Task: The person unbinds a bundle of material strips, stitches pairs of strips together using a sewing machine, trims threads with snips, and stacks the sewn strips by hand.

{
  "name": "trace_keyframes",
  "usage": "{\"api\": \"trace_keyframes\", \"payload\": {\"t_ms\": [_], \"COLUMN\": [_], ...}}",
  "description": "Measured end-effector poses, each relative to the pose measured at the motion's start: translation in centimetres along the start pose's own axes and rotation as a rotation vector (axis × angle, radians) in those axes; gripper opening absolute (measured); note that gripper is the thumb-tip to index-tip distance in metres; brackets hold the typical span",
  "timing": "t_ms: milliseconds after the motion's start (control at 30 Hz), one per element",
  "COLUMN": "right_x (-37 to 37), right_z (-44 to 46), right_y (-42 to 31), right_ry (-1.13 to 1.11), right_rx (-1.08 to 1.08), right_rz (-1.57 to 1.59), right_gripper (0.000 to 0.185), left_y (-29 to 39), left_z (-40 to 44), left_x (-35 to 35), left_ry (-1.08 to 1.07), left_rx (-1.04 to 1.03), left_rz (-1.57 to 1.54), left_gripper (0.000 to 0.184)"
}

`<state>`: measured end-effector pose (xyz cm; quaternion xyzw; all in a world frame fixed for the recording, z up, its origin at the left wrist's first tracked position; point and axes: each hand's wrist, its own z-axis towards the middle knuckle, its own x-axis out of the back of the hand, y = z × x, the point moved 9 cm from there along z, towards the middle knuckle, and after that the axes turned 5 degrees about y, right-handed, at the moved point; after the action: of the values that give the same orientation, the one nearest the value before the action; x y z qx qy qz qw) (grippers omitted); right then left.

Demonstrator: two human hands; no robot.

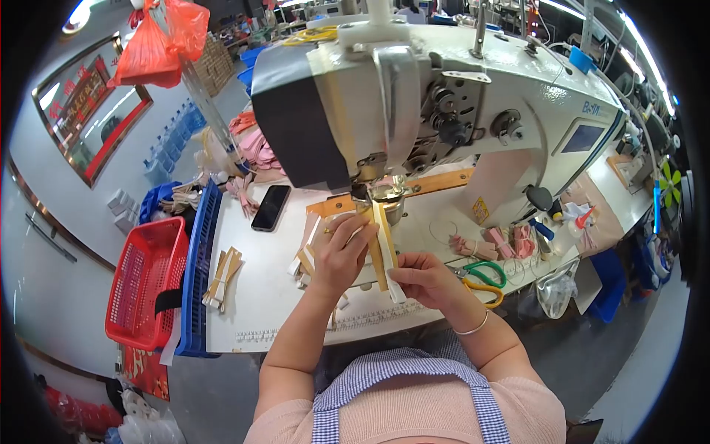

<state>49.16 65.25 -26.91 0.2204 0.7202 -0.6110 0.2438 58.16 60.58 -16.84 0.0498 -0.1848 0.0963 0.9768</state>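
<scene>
The left hand (pixel 343 249) is pinching the white-and-tan strip (pixel 387 257) right under the sewing machine (pixel 521 78), fingers closed on it, while the right hand (pixel 427 279) is gripping its lower end between thumb and fingers. More strips (pixel 305 259) are lying partly hidden behind the left hand! Green-and-orange-handled scissors (pixel 488 274) are sitting just beside the right; a black smartphone (pixel 271 208) is resting beyond the left. Farther left, a tied bundle (pixel 222 277) is lying on the worktop (pixel 262 307), near a blue crate (pixel 196 277) and red basket (pixel 150 259).

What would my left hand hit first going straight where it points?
Beyond the strip at its fingertips, your left hand would likely meet the sewing machine's metal stitching parts, though depth is unclear.
</scene>
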Motion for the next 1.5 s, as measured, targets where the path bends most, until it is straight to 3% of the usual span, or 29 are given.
{"api": "trace_keyframes", "payload": {"t_ms": [333, 400, 1500], "right_x": [-0.6, -1.3, 0.0], "right_z": [-0.3, -0.8, 1.3], "right_y": [-0.9, -1.1, -1.1], "right_ry": [-0.017, -0.121, 0.006], "right_rx": [-0.015, 0.017, 0.11], "right_rz": [0.109, 0.108, -0.149], "right_gripper": [0.01, 0.011, 0.014], "left_y": [0.0, 0.4, -1.7], "left_z": [0.0, 0.0, -0.1], "left_x": [-0.5, 0.1, -1.3], "left_ry": [-0.053, -0.056, 0.007], "left_rx": [0.152, 0.194, 0.167], "left_rz": [-0.078, -0.064, -0.074], "left_gripper": [0.028, 0.028, 0.025]}}
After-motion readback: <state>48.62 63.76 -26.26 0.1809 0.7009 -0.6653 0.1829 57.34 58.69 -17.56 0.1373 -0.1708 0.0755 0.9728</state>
